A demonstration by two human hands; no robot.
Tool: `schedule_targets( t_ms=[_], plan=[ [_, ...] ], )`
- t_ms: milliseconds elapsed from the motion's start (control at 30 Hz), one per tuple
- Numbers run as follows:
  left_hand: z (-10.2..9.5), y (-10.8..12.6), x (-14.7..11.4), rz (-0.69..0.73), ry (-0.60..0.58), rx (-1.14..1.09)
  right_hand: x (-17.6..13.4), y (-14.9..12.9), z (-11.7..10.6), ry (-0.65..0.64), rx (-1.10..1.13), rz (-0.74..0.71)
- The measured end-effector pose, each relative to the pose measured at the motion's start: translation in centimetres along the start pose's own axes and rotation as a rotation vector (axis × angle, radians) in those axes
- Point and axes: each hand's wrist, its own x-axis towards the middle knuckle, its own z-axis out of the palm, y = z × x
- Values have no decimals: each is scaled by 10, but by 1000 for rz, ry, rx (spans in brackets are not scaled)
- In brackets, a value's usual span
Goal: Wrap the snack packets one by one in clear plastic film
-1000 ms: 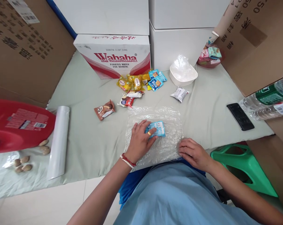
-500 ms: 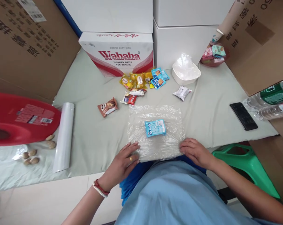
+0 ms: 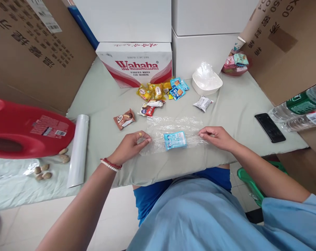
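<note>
A sheet of clear plastic wrap (image 3: 158, 123) lies crinkled on the cloth-covered table, its near part folded up over a blue snack packet (image 3: 175, 140). The packet shows through the film. At the sheet's left side, my left hand (image 3: 135, 142) is closed, pinching the wrap's edge between thumb and fingers. My right hand (image 3: 215, 137) pinches the same edge at the right side. Beyond the film are a brown snack packet (image 3: 124, 119), a red and white packet (image 3: 148, 109) and a white packet (image 3: 203, 103).
Behind stand a Wahaha carton (image 3: 137, 66) and white boxes (image 3: 202, 52). Yellow packets (image 3: 152, 91), blue packets (image 3: 177, 91) and a white bowl (image 3: 207, 85) sit before them. A film roll (image 3: 79, 151) and red jug (image 3: 32, 129) are left; a phone (image 3: 270, 128) and bottles (image 3: 299, 108) right.
Both hands have moved forward from the table's front edge, lifting the wrap's near edge and folding it away from me over the blue packet. The view has shifted slightly.
</note>
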Motion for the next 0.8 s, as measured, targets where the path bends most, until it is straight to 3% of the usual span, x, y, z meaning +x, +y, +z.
schedule_targets(
  t_ms=[167,300,367,467,533,600,667,733,800],
  plan=[
    [11,-7,35,-11,1,63,26,17,8,39,89,170],
    [25,-20,45,-9,72,167,36,25,11,50,-68,267],
    [26,-28,42,-13,201,243,37,24,9,28,-288,309],
    [16,-25,25,-38,515,344,42,15,2,64,-608,264],
    [9,-8,8,-40,744,400,53,6,-3,107,-690,180],
    [10,20,-10,11,890,444,70,-3,-3,83,-690,80],
    [26,52,-23,158,831,428,93,-10,4,-4,-675,-18],
    [54,76,-26,325,624,346,116,-16,18,-97,-679,-70],
    [84,87,-19,353,492,332,136,-19,34,-171,-712,-52]
  ],
)
